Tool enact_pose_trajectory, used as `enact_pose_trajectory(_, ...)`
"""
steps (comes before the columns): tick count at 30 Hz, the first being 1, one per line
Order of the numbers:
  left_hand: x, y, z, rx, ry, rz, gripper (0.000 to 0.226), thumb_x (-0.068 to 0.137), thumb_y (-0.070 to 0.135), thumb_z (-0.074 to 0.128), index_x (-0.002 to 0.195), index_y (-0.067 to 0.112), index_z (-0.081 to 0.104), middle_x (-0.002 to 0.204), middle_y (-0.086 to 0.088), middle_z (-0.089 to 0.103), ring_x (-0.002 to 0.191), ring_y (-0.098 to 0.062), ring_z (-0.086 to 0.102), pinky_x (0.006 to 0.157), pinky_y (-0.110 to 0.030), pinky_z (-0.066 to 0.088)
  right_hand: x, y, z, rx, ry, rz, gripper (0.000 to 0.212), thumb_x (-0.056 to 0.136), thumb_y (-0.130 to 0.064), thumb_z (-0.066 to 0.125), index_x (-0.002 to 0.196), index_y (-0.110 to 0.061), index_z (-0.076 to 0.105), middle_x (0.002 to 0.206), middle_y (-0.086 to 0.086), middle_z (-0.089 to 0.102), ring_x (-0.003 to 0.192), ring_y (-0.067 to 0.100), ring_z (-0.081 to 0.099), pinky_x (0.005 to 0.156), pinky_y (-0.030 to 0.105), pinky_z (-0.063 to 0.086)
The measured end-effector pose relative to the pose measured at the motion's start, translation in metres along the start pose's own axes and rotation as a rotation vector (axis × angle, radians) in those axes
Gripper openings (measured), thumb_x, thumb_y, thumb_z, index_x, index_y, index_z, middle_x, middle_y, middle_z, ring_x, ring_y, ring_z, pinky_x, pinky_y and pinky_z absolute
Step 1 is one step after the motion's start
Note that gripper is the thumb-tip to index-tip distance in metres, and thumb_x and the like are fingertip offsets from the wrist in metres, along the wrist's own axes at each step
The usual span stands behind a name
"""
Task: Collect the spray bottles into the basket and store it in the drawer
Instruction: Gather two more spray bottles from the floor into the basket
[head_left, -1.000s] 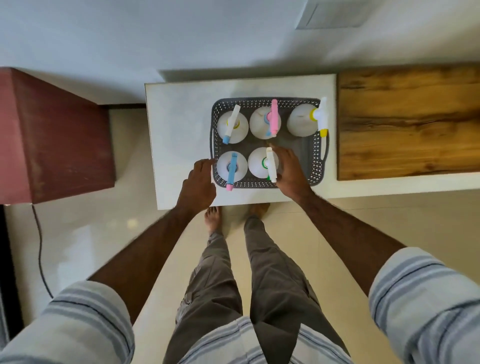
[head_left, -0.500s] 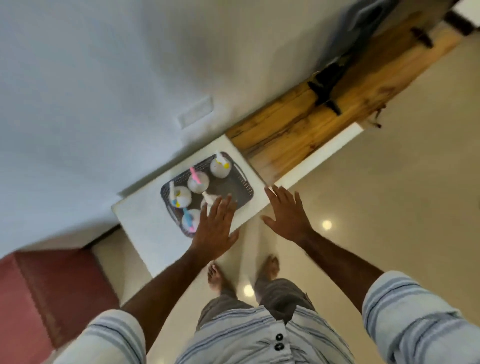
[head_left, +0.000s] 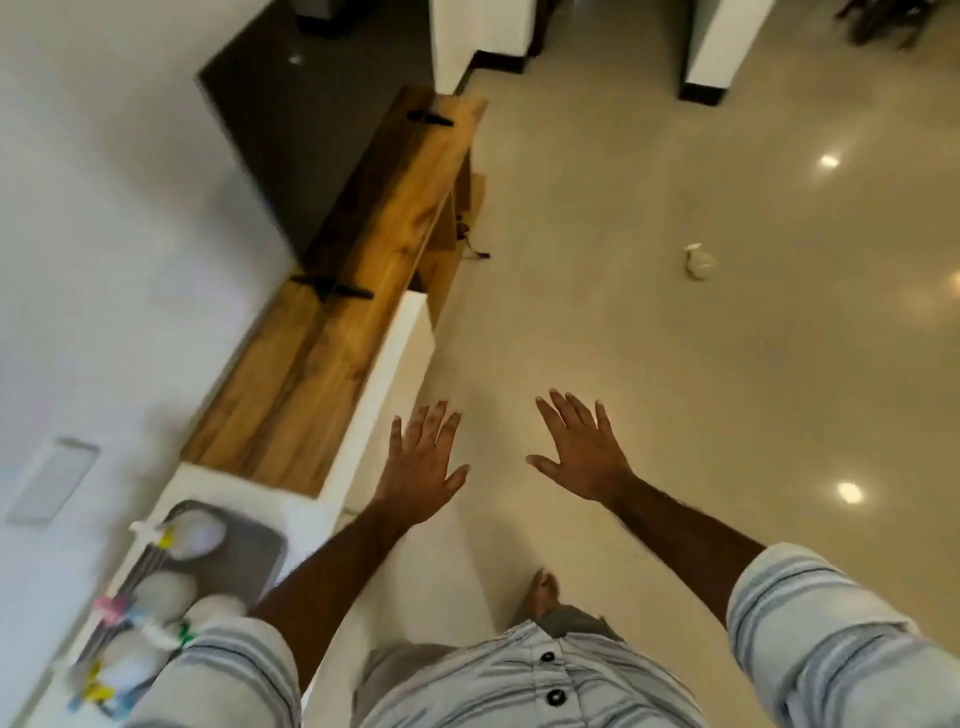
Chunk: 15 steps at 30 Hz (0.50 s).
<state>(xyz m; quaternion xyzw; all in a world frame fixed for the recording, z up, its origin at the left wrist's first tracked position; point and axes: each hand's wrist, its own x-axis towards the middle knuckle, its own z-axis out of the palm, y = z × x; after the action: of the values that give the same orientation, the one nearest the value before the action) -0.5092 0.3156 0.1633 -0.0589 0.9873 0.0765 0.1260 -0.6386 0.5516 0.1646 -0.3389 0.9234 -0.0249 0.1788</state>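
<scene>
Your left hand (head_left: 422, 467) has left the basket (head_left: 249, 551), now behind it on the counter (head_left: 311, 519); both it and your right hand (head_left: 579, 454) spread wide, empty. One spray bottle (head_left: 700, 261) lies ahead on the floor (head_left: 675, 364).

Both hands, left (head_left: 421, 470) and right (head_left: 582, 457), have left the basket (head_left: 249, 551)

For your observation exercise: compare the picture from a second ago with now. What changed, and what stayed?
Both hands left the basket: left hand and right hand now spread empty over the floor. The view swung right, revealing a spray bottle on the floor. Basket and its bottles stayed put.
</scene>
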Motion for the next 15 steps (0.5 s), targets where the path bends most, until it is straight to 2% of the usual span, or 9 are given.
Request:
enact_pose_trajectory(3, 0.063, 0.055, -0.021, 0.039, -0.004, 0.057, 0.077, 0.096, 0.062, 0.034, 0.158, 0.019, 0.016, 0.168, -0.009, 0.010, 0.154, -0.034, 0.014, 0.119, -0.060, 0.017, -0.002, 0.079, -0.023, 0.029, 0.027, 0.096, 0.087, 0.093, -0.068, 0.035, 0.158, -0.020, 0.005, 0.167, 0.006, 0.006, 0.154, 0.026, 0.005, 0.123, 0.056, 0.004)
enact_pose_trajectory(6, 0.124, 0.104, -0.038, 0.039, -0.013, 0.121, 0.078, 0.095, 0.063, 0.037, 0.157, 0.019, 0.021, 0.167, -0.009, 0.016, 0.152, -0.035, 0.020, 0.117, -0.062, 0.023, 0.001, 0.150, -0.043, 0.060, 0.051, 0.192, 0.085, 0.094, -0.066, 0.036, 0.158, -0.019, 0.007, 0.167, 0.006, 0.007, 0.154, 0.027, 0.007, 0.123, 0.057, 0.006)
enact_pose_trajectory(11, 0.234, 0.160, -0.040, 0.056, -0.063, 0.220, 0.079, 0.096, 0.065, 0.027, 0.159, 0.021, 0.010, 0.169, -0.007, 0.002, 0.155, -0.032, 0.005, 0.119, -0.061, 0.012, 0.031, 0.247, -0.061, 0.088, 0.062, 0.293, 0.083, 0.094, -0.065, 0.037, 0.158, -0.019, 0.008, 0.167, 0.006, 0.009, 0.154, 0.026, 0.009, 0.123, 0.056, 0.007)
enact_pose_trajectory(15, 0.338, 0.199, -0.041, 0.055, -0.072, 0.278, 0.079, 0.096, 0.065, 0.027, 0.159, 0.021, 0.008, 0.169, -0.007, 0.001, 0.155, -0.031, 0.005, 0.120, -0.061, 0.012, 0.080, 0.327, -0.078, 0.109, 0.060, 0.348, 0.082, 0.095, -0.063, 0.038, 0.158, -0.019, 0.009, 0.167, 0.006, 0.009, 0.154, 0.026, 0.009, 0.123, 0.057, 0.007)
